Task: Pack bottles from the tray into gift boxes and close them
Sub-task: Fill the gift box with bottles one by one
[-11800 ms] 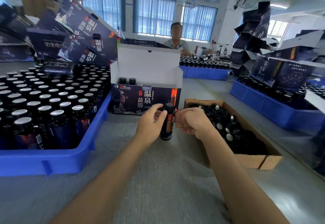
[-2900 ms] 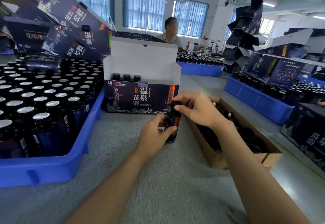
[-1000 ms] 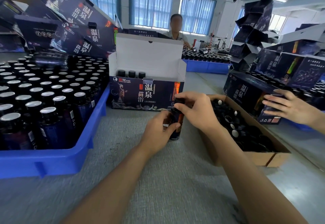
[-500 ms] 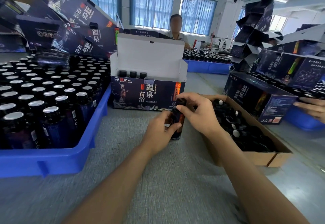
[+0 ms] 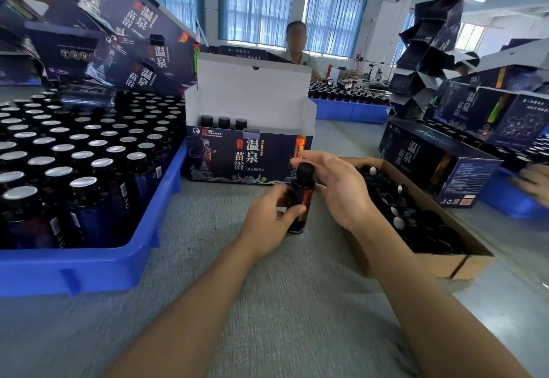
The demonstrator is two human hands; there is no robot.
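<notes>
While the left hand grips a dark glass bottle around its lower body, the bottle stands upright on the grey tabletop, just in front of the open gift box. Its black cap is on. The right hand hovers just beside the cap with fingers spread and loose, holding nothing. Inside the gift box, three black-capped bottles stand in a row at its left end, and the white lid flap stands raised behind them. Toward the tabletop's left edge, a blue plastic tray carries many upright silver-topped bottles. Near the right edge, a shallow cardboard box holds a heap of loose black caps. Another closed gift box sits beyond it.
</notes>
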